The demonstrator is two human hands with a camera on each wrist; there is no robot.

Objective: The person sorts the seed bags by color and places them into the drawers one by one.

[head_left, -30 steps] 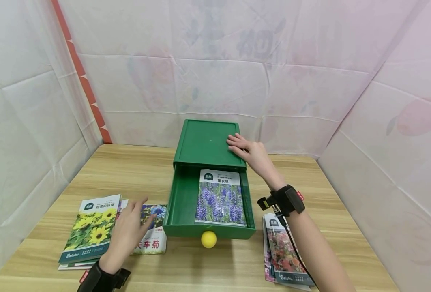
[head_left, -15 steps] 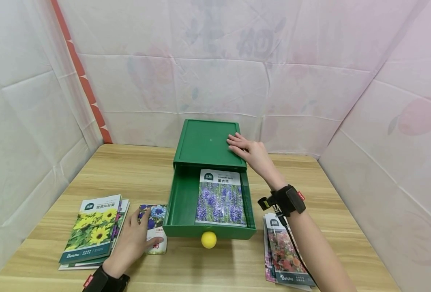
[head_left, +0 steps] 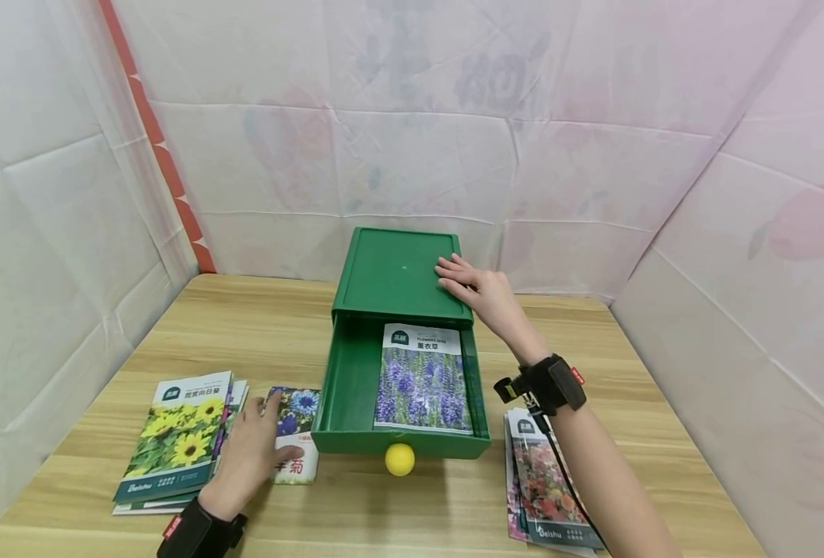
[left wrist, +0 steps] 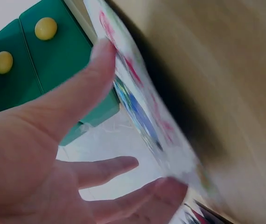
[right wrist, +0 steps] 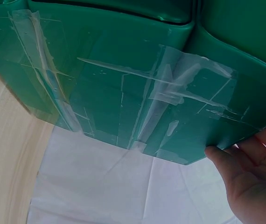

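Left hand point(head_left: 247, 453) pinches a seed packet point(head_left: 296, 435) (at the open drawer's point(head_left: 345, 387) 9 o'clock), right hand point(head_left: 477, 293) spread flat on the green box point(head_left: 391, 271).

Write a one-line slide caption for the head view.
Left hand lifts a seed packet; right hand rests on the green drawer box.
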